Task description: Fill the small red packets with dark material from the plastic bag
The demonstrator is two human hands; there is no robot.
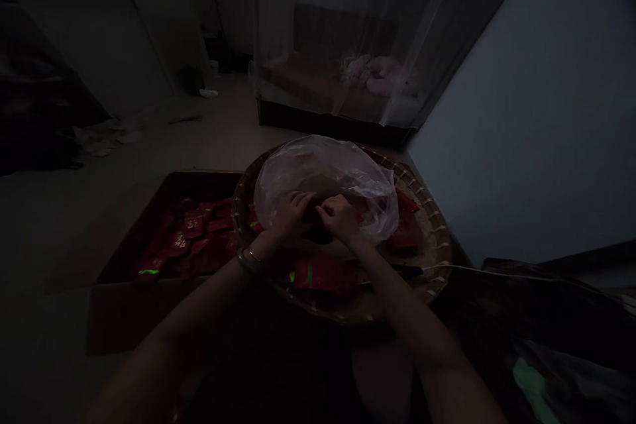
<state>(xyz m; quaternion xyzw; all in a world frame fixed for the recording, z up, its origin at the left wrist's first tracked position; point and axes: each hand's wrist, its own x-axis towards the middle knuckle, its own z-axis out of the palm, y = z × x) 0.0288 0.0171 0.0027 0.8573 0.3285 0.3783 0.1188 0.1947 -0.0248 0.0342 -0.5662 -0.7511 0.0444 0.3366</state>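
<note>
My left hand (292,215) and my right hand (340,218) are close together over a clear plastic bag (322,162) in a round woven basket (437,232). Between them is a dark red packet (313,217), its details lost in the dim light. The right fingers are curled in a pinch at the packet's edge. On its other side, the left fingers bend over it. More red packets (325,275) lie at the near side of the basket, below my wrists. A dark-handled tool (407,270) rests by my right forearm.
To the left stands an open cardboard box (134,295) with many red packets (193,225). A pale cord (489,269) runs right from the basket. A white wall (536,112) rises at right, and a netted bed (318,79) stands behind.
</note>
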